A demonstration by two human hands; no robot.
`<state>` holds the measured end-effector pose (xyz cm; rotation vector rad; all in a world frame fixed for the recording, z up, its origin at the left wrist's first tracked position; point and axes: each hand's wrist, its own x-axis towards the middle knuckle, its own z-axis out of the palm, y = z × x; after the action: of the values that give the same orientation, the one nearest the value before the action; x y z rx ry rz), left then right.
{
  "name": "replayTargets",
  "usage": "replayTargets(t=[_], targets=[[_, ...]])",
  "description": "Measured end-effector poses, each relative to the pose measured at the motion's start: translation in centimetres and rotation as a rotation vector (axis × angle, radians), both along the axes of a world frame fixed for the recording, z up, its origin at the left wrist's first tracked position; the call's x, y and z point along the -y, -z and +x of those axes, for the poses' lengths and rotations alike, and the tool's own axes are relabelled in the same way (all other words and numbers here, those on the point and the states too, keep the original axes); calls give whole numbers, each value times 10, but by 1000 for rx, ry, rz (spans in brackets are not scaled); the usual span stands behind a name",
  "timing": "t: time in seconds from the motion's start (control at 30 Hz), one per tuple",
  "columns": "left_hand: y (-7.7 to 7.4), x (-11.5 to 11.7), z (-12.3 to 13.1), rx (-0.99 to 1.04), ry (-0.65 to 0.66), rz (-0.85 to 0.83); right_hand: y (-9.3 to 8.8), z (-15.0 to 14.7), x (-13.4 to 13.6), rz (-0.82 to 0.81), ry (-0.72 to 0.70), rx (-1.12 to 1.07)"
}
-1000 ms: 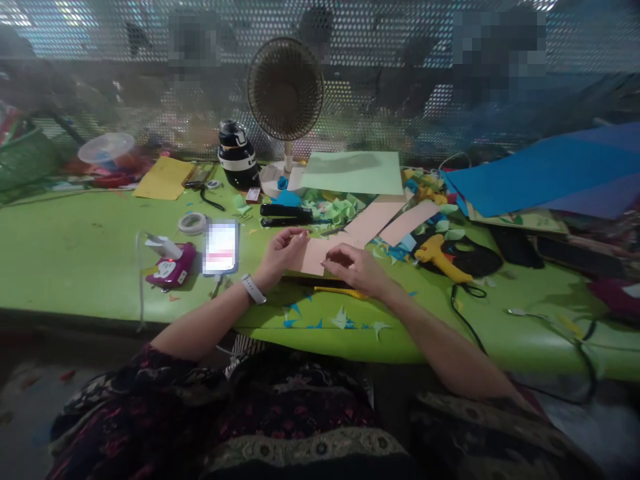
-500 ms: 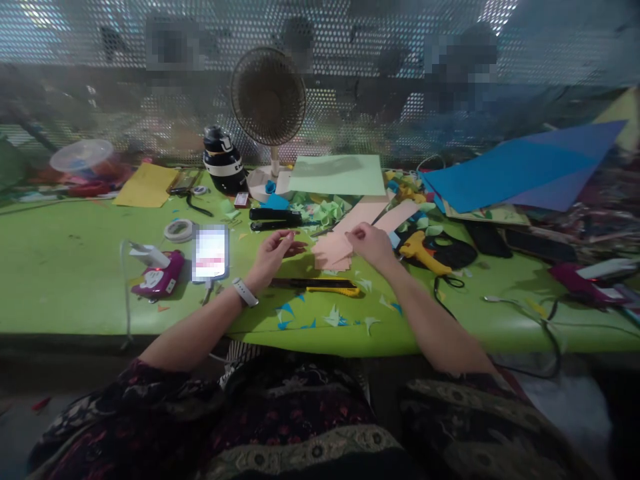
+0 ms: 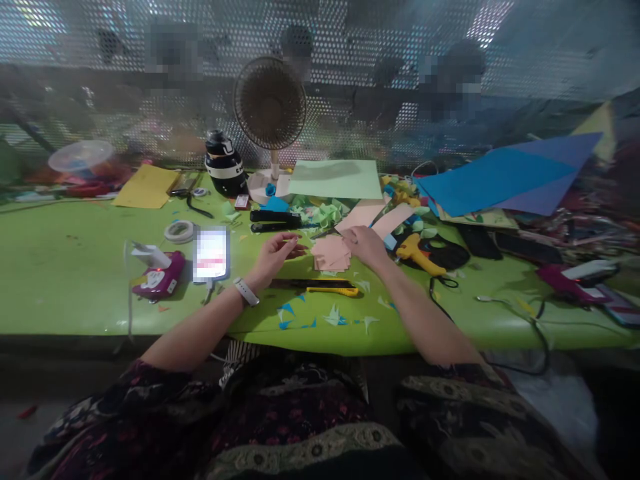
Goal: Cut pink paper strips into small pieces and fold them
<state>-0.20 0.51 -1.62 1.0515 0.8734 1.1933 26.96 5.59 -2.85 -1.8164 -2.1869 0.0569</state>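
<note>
My left hand [image 3: 279,255], with a white watch band [image 3: 247,292] at the wrist, hovers over the table with its fingers apart and nothing between them. To its right lies a loose stack of small pink paper pieces [image 3: 331,252]. My right hand [image 3: 366,247] is closed at the stack's upper right edge, its fingertips at the lower end of a long pink paper strip [image 3: 361,213]. What they pinch, if anything, is hidden. A second pink strip [image 3: 396,220] lies just beyond that hand. In front of the stack is a yellow and black utility knife [image 3: 333,288].
Behind are a black stapler [image 3: 275,219], green paper scraps [image 3: 327,212], a pale green sheet [image 3: 335,179] and a fan [image 3: 270,103]. A yellow glue gun [image 3: 417,255] lies right. Left are a lit phone [image 3: 211,255], a tape roll [image 3: 179,231] and a purple power adapter [image 3: 163,275].
My right hand has come down slightly, from a raised pinch above the stack's right edge to the end of the pink strip. My left hand has barely moved.
</note>
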Motion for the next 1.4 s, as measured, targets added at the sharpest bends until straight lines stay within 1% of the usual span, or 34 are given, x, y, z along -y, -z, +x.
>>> replayTargets(t=[0.13, 0.37, 0.43, 0.5, 0.53, 0.57, 0.6, 0.63, 0.7, 0.77, 0.83, 0.9, 0.93, 1.0, 1.03, 1.13, 1.23, 1.3, 1.4], targets=[[0, -1, -1, 1, -10, 4, -4, 1, 0, -19, 87, -88], [0, -1, -1, -10, -4, 0, -5, 5, -2, 48, 181, -117], [0, -1, -1, -5, -1, -12, -7, 4, -1, 111, 199, -129], [0, 0, -2, 5, 13, -47, -11, -2, 4, 253, 172, -171], [0, 0, -2, 9, 32, -77, -14, -6, 9, 344, 125, -200], [0, 0, -1, 14, 61, -122, -17, -12, 15, 425, 48, -222], [0, 1, -1, 21, 98, -180, -20, -20, 22, 465, -63, -227], [0, 1, -1, 33, 140, -241, -23, -27, 30, 473, -196, -216], [0, 0, 0, 84, 220, -335, -27, -43, 47, 423, -482, -153], [0, 0, 0, 144, 261, -357, -28, -56, 63, 354, -716, -88], [2, -1, -1, 152, 240, -349, -29, -64, 74, 308, -847, -64], [4, -1, -3, 130, 152, -338, -29, -68, 80, 279, -927, -82], [5, -1, -4, 121, 100, -327, -29, -69, 82, 268, -945, -104], [6, 0, -4, 108, 27, -282, -30, -69, 84, 256, -928, -159], [6, 0, -3, 92, 33, -262, -30, -70, 84, 262, -890, -189], [2, 6, 0, 36, 139, -238, -29, -71, 83, 341, -710, -256], [-5, 13, 4, 89, 189, -277, -27, -71, 79, 412, -559, -289], [-9, 16, 4, 140, 240, -297, -25, -71, 77, 418, -493, -296], [-11, 19, 2, 116, 300, -276, -24, -70, 75, 430, -458, -298]])
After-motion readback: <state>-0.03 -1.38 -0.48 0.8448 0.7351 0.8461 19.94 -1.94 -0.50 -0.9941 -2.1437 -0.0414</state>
